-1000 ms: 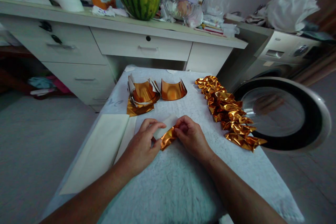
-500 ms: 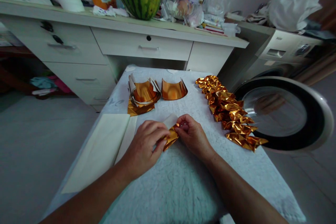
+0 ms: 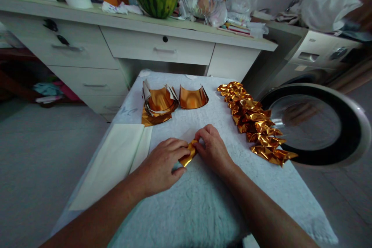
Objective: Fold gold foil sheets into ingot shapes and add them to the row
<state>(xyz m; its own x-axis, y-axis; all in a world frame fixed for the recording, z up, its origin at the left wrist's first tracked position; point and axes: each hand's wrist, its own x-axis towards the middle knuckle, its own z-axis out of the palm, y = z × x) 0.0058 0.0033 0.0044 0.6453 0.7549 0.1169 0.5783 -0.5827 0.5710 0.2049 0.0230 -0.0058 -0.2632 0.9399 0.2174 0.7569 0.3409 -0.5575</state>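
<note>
White sheets lying flat at left side of worktop, narrower edge showing beside the larger one
Foil stack standing curled behind the sheets, pale backing showing between the layers
Left hand resting fingertips over the near-left end of the foil, thumb spreading away below; hand staying partly open, pressing rather than pinching, as far as the view is showing
Foil sitting between both hands at mid worktop, slanting up toward the right hand, looking narrow and creased; underside not showing
Curved foil standing apart, just right of the stack, bending up at both sides
Right hand gripping the far-right end of the foil, thumb and fingers closing on it
Crumpled foils lying in a slanting row along the right side, partly overlapping
Washer door hanging open beyond the right edge
Just changing: left fingers flattening and reaching over the foil, thumb parting; likely meaning the piece is being pressed down while the right is steadying it
Versus the earlier frame: left hand is looking less curled, foil is lying flatter, right grip is holding, stack and row are keeping their places
</note>
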